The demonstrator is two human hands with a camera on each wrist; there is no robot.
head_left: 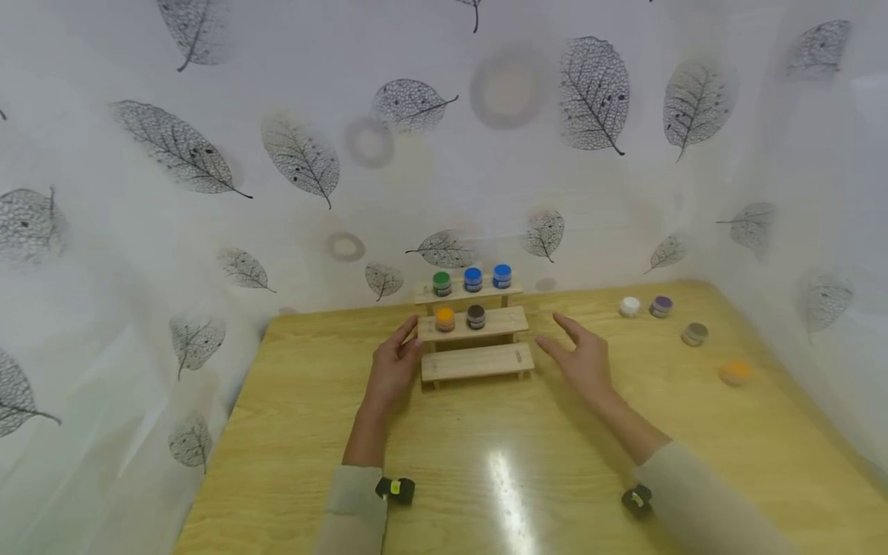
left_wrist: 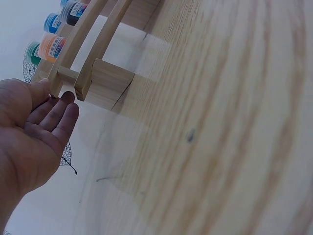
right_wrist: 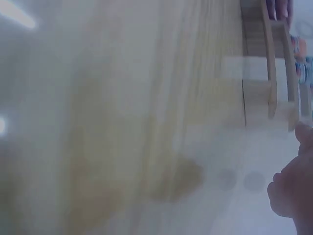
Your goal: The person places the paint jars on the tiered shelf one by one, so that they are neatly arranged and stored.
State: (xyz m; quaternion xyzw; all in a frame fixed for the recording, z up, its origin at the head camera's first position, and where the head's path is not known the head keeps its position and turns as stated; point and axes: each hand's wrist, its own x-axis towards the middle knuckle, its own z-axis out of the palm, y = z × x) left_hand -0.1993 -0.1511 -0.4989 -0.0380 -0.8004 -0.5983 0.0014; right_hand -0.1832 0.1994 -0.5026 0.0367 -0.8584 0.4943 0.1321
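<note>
The left hand [head_left: 394,370] is at the left end of a stepped wooden rack [head_left: 479,361], its fingers extended and loosely bent; in the left wrist view its thumb overlaps the end of a board, though whether it presses on the wood is hard to tell. The right hand [head_left: 583,362] is spread, thumb and forefinger apart, near the rack's right end and holding nothing. Both forearms wear pale sleeves [head_left: 354,509], each with a small black device [head_left: 395,489] near the cuff.

The rack stands on the table [head_left: 312,432] between the hands, with three tiers rising toward the back. On its middle tier [head_left: 509,320] stand an orange-lidded jar [head_left: 445,319] at the left and a dark-lidded jar [head_left: 475,316] just beside it. The top tier [head_left: 515,288] carries a green-lidded jar [head_left: 442,284] and, to its right, two blue-lidded jars [head_left: 473,280].

Well to the right, four more jars form a loose slanting line: a white one [head_left: 630,307], a purple-lidded one [head_left: 661,307], a greyish one [head_left: 694,334] and, nearest the person, a blurred orange one [head_left: 734,373]. Behind the table hangs a pale backdrop [head_left: 444,185] printed with dark skeleton leaves.
</note>
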